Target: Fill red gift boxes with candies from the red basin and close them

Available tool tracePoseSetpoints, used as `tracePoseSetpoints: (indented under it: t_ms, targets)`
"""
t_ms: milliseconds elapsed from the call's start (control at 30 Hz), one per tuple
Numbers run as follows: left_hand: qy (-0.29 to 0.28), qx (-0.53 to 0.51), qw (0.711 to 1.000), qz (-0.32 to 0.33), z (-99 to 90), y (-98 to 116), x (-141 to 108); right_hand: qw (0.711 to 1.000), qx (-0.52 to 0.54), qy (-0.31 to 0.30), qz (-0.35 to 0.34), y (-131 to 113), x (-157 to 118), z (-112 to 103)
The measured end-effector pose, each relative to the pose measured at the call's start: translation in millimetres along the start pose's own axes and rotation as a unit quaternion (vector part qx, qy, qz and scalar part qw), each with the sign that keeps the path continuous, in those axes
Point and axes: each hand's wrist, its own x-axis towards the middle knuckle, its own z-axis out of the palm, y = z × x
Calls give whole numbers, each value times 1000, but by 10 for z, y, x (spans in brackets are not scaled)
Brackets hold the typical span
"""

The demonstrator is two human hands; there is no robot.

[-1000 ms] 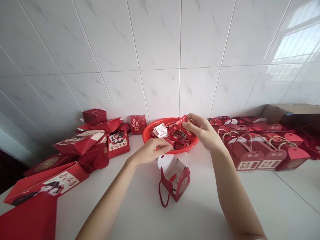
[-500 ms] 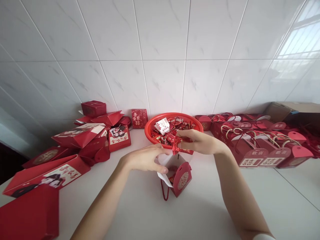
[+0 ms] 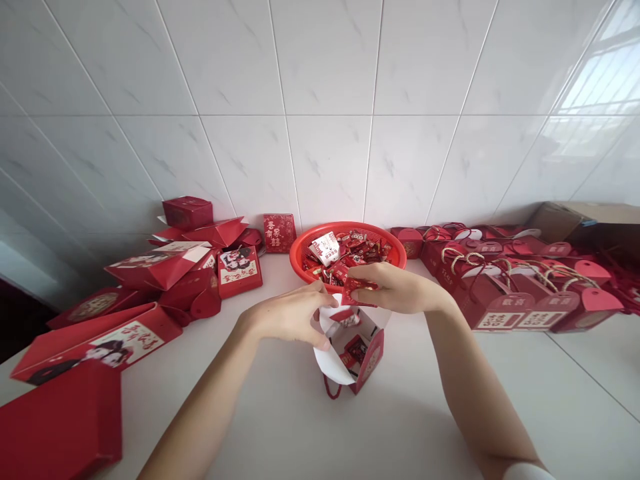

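Note:
In front of me an open red gift box [image 3: 371, 367] with a white inside stands on the table, its red cord handle [image 3: 331, 388] hanging at the near side. Wrapped sweets [image 3: 357, 349] lie inside it. My left hand [image 3: 287, 315] pinches the box's left flap between thumb and fingers. Over the far edge of the box, my right hand [image 3: 397, 287] grips a small red packet [image 3: 356, 292] with gold print; its fingertips are partly hidden. Just beyond is a red plastic basket [image 3: 299, 259] full of wrapped sweets, a white-and-red packet [image 3: 326, 248] on top.
Red boxes [image 3: 160, 267] are heaped on the left, with a large one [image 3: 60, 427] close at the near left corner. Rows of closed gift boxes with cord handles [image 3: 505, 303] stand to the right, near a cardboard box [image 3: 565, 220]. A tiled wall [image 3: 330, 153] rises behind.
The gift box's flaps have spread wider and more sweets show inside. My right hand has shifted slightly left with a red packet over the opening. My left hand stays at the flap.

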Motion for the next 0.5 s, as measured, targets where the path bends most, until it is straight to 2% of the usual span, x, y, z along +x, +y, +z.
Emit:
tracePoseSetpoints:
  t_ms: [100, 200, 367, 500]
  targets:
    - [-27, -2, 999, -25, -1, -11, 7, 1000, -8, 23, -4, -30, -6, 5]
    - [-9, 8, 1000, -25, 0, 5, 11, 999, 4, 44, 5, -61, -17, -6]
    - [-9, -2, 1000, -29, 4, 23, 16, 1000, 5, 7, -7, -24, -13, 18]
    - [-6, -15, 999, -29, 4, -4, 18, 997, -1, 73, -16, -27, -33, 29]
